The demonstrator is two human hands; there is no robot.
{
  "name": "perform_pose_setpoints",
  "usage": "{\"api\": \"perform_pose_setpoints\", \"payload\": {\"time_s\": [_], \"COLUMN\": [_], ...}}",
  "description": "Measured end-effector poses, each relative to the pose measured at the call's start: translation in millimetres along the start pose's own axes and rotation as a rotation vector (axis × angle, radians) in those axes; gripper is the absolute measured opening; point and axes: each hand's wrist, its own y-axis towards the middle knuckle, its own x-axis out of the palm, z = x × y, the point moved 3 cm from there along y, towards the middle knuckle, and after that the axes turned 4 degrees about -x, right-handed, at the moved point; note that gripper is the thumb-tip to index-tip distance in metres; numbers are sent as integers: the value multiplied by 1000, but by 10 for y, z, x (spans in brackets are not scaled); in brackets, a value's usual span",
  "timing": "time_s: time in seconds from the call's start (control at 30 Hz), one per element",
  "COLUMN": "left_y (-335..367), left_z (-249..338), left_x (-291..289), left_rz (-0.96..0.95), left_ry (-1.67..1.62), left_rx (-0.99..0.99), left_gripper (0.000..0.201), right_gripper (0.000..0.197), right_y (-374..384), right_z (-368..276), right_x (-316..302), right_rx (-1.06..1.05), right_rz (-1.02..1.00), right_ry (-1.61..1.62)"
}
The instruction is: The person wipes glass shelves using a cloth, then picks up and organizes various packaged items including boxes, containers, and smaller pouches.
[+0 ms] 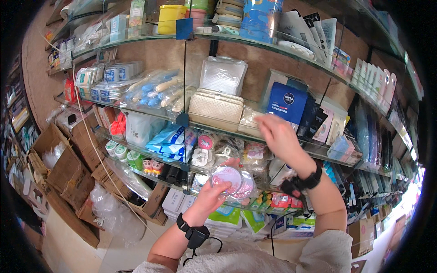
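Observation:
My left hand (210, 196) is closed on two round, flat discs with pink patterns and pale rims. The nearer pink disc (226, 178) lies under my thumb, and the other glittery disc (244, 185) fans out behind it to the right. Up at the middle glass shelf, my right hand (278, 136) is closed, its bent fingertips at a small clear plastic packet (248, 119). What those fingers hold, if anything, is hidden. Beside that packet stand cream-gold quilted pouches (215, 109). To the right is a dark blue box (286, 103).
Glass shelves (218, 122) with sharp front edges run across at several levels. Wrapped goods, such as blue packets (169, 142) and green-lidded jars (135, 159), crowd them. Open cardboard boxes (68, 168) and clear plastic wrap (114, 211) lie at the lower left. A pale cord (88, 125) hangs on the left.

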Motion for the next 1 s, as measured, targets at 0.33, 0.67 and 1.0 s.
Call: {"api": "perform_pose_setpoints", "payload": {"time_s": [0.33,0.67,1.0], "left_y": [-21,-8,8], "left_z": [-82,-88,-100], "left_x": [-54,-88,-27], "left_rz": [48,40,21], "left_ry": [30,11,-17], "left_rx": [-38,-20,-42], "left_gripper": [62,60,59], "right_gripper": [52,54,43], "right_y": [544,623,856], "right_z": [587,558,702], "right_x": [260,202,185], "right_rx": [76,66,101], "right_rz": [-481,-495,-976], "right_ry": [-164,20,16]}}
